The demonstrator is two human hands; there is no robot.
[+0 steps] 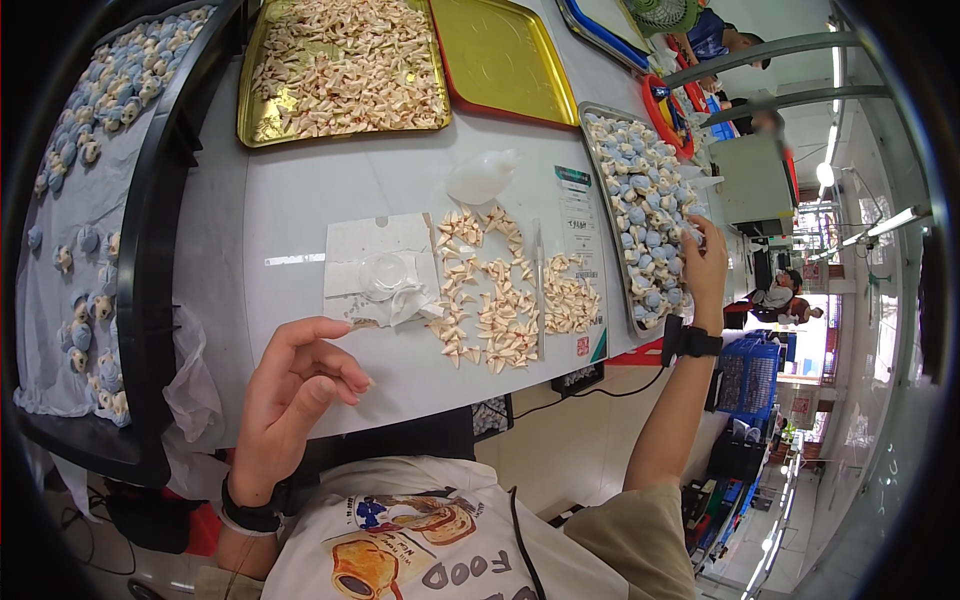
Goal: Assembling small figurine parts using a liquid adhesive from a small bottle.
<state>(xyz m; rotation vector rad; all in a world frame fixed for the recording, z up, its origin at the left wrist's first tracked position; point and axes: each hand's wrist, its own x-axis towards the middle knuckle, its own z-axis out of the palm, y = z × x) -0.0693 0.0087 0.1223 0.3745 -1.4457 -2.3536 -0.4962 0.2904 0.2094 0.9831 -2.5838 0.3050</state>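
Observation:
My right hand point(707, 262) reaches over the right edge of a metal tray point(607, 215) full of small blue-and-white figures point(640, 190). Its fingertips close around one figure, partly hidden by the fingers. Over the near left of the table, my left hand point(308, 385) is raised with loosely bent fingers apart and nothing in them. Just beyond it lies a white card point(362, 240) with a small clear round dish point(384, 274) and a crumpled white tissue point(412, 303). Small cream pointed pieces point(508, 315) with reddish marks lie in groups between my hands.
A gold tray point(350, 135) heaped with cream pieces stands at the back, beside a bare gold tray point(505, 60). Behind the loose pieces sits a white squeeze bottle point(480, 177). A black crate point(150, 300) at left holds more blue-and-white figures. Other people work farther off.

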